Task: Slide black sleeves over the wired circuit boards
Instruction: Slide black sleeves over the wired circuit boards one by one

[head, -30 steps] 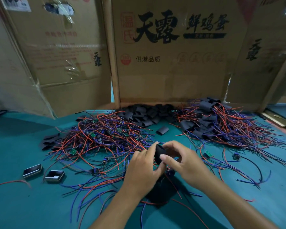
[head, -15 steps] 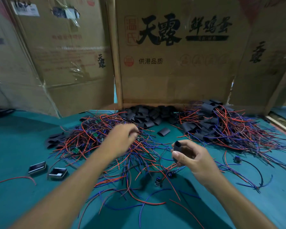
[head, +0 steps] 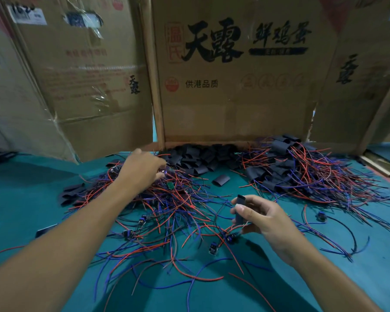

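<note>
Black sleeve (head: 240,209) stands upright, pinched in my right hand (head: 266,218). Unsleeved boards (head: 170,185), red and blue wires tangled, sprawl centre-left. Spare sleeves (head: 196,158) heap behind.

1. You have two hands in frame — the left hand (head: 142,168) at centre left, the right hand (head: 262,218) at centre right.
2. One black sleeve (head: 241,208) sits in your right hand, and one loose sleeve (head: 221,180) lies alone at centre.
3. Three piles: bare wired boards (head: 167,199) at centre, empty sleeves (head: 198,157) behind, sleeved boards (head: 302,174) at right — too tangled to count.
</note>
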A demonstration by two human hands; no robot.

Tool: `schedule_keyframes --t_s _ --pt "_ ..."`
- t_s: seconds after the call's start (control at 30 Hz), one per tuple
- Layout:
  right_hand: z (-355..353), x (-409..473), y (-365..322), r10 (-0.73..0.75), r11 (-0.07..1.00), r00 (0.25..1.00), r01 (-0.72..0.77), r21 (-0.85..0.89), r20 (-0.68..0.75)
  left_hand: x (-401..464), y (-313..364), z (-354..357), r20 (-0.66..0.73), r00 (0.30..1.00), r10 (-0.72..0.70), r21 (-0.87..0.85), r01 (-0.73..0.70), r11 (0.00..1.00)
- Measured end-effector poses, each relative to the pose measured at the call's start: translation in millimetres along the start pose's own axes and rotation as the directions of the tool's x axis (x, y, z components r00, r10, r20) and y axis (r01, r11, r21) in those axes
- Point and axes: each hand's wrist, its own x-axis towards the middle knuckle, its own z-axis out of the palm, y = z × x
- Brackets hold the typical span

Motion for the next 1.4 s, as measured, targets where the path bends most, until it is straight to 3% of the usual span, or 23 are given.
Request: schedule_keyframes --t_s 0.13,0.2,0.3,0.43,0.57,0.77,0.83,0.93,0.97,1.07,1.13,1.2,1.27,1.4 --pt "-1 0 1 0.012 1.0 1.0 -0.011 0.024 -0.012 -5 -3 -16 -0.109 0.994 -0.03 -0.087 0.02 0.996" --pt "-2 0 2 0.02 1.0 1.0 -0.02 0.001 -0.01 -5 -3 -15 -0.023 1.0 -0.002 -0.224 -0.004 0.975" --pt "-2 0 2 0.03 1.0 0.999 -0.03 -0.007 -0.012 -7 -3 -8 0.106 0.994 0.033 -0.566 0.034 0.824" --pt "-4 -1 1 0.038 0.999 0.999 -0.038 -0.011 -0.023 -11 -3 1 0.177 0.978 0.111 -0.664 0.036 0.747" --pt "-3 -1 1 0.037 0.999 0.999 -0.037 -0.015 -0.016 -12 -10 -5 0.203 0.976 0.078 -0.785 0.115 0.609" --pt "-3 -2 -1 0.043 0.999 0.999 -0.043 -0.031 -0.011 -4 3 -14 0.374 0.918 0.132 -0.693 0.182 0.697" --pt "-4 -3 -2 0.044 0.998 0.999 -0.044 -0.038 -0.008 -1 5 -16 0.352 0.931 0.097 -0.712 0.199 0.673" --pt "-4 -5 -6 0.04 0.998 0.999 -0.04 -0.041 -0.012 0 5 -28 0.28 0.96 0.009 -0.598 0.167 0.784" --pt "-4 -6 -7 0.034 0.999 0.999 -0.034 -0.038 -0.007 0 6 -36 0.253 0.967 -0.022 -0.616 0.178 0.767" --pt "0 -10 -10 -0.013 0.999 0.997 0.01 0.04 0.072 0 10 -68 0.167 0.984 -0.062 -0.823 0.174 0.54" --pt "8 -14 -12 -0.058 0.973 0.985 0.019 0.228 0.165 -4 19 -89 0.105 0.991 -0.086 -0.889 0.132 0.439" --pt "20 -19 -15 -0.095 0.879 0.962 -0.039 0.475 0.254 -12 35 -107 0.059 0.993 -0.101 -0.946 0.088 0.311" --pt "32 -24 -20 -0.145 0.784 0.941 -0.078 0.615 0.304 -24 56 -119 0.047 0.993 -0.104 -0.985 0.064 0.161" --pt "38 -26 -30 -0.157 0.646 0.969 -0.044 0.762 0.189 -53 93 -121 0.094 0.994 -0.055 -0.996 0.093 -0.016"
